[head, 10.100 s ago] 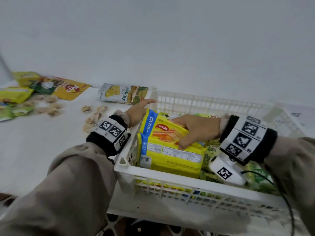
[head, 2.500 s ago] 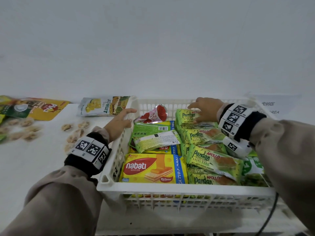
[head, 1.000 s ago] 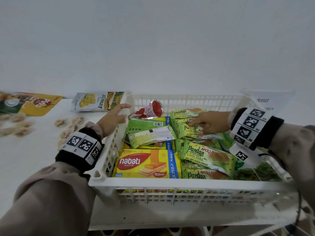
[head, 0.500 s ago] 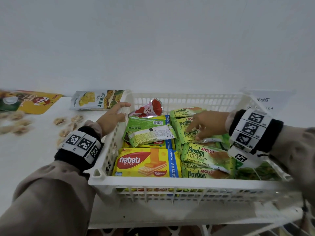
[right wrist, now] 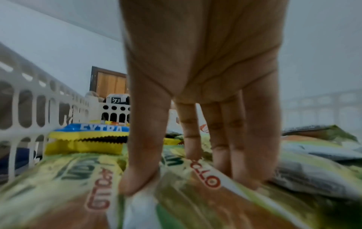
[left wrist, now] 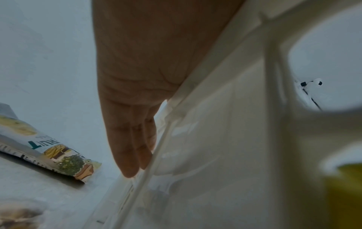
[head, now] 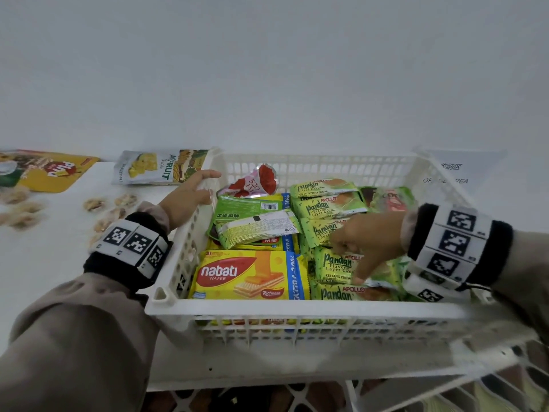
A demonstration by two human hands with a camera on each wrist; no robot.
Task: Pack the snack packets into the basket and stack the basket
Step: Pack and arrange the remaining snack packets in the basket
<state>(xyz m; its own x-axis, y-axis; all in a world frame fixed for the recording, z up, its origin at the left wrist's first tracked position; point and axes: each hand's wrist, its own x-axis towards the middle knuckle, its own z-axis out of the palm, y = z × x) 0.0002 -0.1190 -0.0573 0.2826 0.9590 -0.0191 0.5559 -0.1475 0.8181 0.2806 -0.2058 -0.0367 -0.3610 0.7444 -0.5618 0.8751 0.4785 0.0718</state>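
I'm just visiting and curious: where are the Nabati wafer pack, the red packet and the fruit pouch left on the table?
Nabati wafer pack [head: 248, 275], head view, front face.
Red packet [head: 258, 182], head view, crumpled middle.
Fruit pouch [head: 157, 167], head view, printed face.

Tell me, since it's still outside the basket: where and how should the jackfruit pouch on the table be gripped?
The jackfruit pouch lies flat on the table, beside the basket and just beyond the left hand. Probably best to pinch its near long edge from above with that hand, thumb on top, fingers slid underneath; lying flat and thin, only its edges offer purchase.

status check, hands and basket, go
Left hand open on basket rim. Right hand open, pressing Pandan packet. Jackfruit pouch unpacked.
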